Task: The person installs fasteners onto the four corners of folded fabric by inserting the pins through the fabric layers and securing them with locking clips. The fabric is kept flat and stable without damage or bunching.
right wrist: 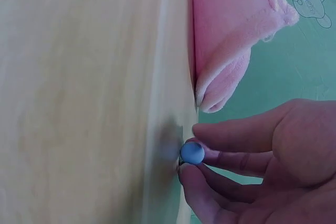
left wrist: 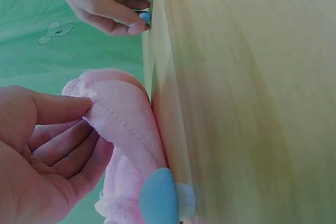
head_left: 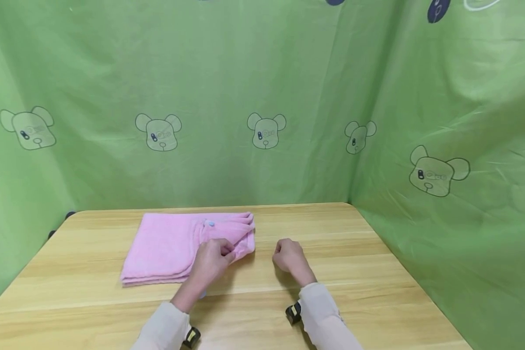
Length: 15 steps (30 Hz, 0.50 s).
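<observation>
A pink fleecy cloth lies folded on the table, its right end in loose folds. My left hand pinches a seamed edge of the cloth between thumb and fingers, lifting that edge slightly. To the right of the cloth, my right hand holds a small blue rounded piece in its fingertips, close over the tabletop. Near the left hand stands a blue mushroom-shaped piece with a white stem. Another small blue piece sits on top of the cloth.
Green sheeting printed with bear heads hangs behind the table and along both sides. Each wrist bears a small black camera, one on the left and one on the right.
</observation>
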{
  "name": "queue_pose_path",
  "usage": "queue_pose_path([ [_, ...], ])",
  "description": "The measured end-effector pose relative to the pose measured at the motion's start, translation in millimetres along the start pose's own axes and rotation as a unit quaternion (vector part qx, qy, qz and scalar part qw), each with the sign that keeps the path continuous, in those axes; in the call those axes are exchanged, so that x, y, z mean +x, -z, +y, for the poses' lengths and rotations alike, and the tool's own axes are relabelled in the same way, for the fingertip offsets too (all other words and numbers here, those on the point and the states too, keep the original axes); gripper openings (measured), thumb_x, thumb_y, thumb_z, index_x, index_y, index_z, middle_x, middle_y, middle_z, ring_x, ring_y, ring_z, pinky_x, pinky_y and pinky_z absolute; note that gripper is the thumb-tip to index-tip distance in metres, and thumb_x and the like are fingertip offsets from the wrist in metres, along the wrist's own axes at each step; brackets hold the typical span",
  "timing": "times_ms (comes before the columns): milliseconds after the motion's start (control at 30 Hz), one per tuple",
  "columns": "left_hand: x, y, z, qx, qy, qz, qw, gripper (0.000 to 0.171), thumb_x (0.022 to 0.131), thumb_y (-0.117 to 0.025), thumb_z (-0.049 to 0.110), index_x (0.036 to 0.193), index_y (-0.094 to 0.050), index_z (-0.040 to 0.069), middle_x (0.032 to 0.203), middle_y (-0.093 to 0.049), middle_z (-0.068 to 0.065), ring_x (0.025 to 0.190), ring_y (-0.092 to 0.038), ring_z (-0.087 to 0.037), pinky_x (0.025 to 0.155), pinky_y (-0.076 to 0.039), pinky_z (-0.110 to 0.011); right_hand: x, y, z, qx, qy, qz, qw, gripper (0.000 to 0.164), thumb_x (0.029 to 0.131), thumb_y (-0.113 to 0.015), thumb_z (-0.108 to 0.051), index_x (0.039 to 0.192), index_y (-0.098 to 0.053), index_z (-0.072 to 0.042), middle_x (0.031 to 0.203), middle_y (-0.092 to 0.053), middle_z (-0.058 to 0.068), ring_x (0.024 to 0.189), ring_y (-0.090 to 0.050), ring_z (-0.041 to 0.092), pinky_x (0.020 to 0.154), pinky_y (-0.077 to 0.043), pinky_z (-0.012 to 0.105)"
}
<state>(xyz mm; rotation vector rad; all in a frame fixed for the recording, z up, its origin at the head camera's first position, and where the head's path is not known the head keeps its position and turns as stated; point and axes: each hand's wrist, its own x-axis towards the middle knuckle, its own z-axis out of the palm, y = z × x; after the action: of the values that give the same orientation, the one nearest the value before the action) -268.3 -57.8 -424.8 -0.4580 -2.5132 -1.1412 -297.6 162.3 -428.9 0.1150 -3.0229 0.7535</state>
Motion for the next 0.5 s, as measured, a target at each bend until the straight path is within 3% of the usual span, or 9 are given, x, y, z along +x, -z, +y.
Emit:
queue_pose_path([
  [133,-0.5,0.1,-0.5,0.001,0.000,-0.001,1.0000,0.007,0.078,-0.077,0.001,0.079,-0.071,0.004,0.070,-0.070,-0.002,0.062,-0.061,-0.009,0.059,-0.055,-0.031,0.5,-1.8,0.5,-0.001,-0.020,-0.016,1.000,0.027,0.076,-0.054,0.008,0.059,-0.045,-0.012,0.053,-0.039,0.000,0.046,-0.036,0.012,0.041,-0.030,0.022],
  [267,-0.2,-0.5,-0.5,0.000,0.000,-0.001,1.0000,0.007,0.078,-0.077,0.001,0.078,-0.071,0.004,0.070,-0.069,-0.002,0.062,-0.061,-0.009,0.059,-0.055,-0.031,1.4,-1.2,-0.7,-0.015,-0.040,-0.027,0.999,0.031,0.077,-0.053,0.008,0.058,-0.039,-0.013,0.054,-0.037,0.001,0.045,-0.033,0.012,0.039,-0.028,0.021],
  [500,0.0,-1.1,-0.8,-0.003,-0.001,0.002,1.0000,0.007,0.078,-0.077,0.002,0.077,-0.071,0.005,0.069,-0.069,-0.001,0.061,-0.061,-0.009,0.058,-0.054,-0.031,2.0,0.9,-1.2,0.017,-0.039,-0.009,0.999,0.026,0.074,-0.053,0.009,0.058,-0.046,-0.011,0.051,-0.039,-0.001,0.043,-0.035,0.010,0.038,-0.029,0.021],
])
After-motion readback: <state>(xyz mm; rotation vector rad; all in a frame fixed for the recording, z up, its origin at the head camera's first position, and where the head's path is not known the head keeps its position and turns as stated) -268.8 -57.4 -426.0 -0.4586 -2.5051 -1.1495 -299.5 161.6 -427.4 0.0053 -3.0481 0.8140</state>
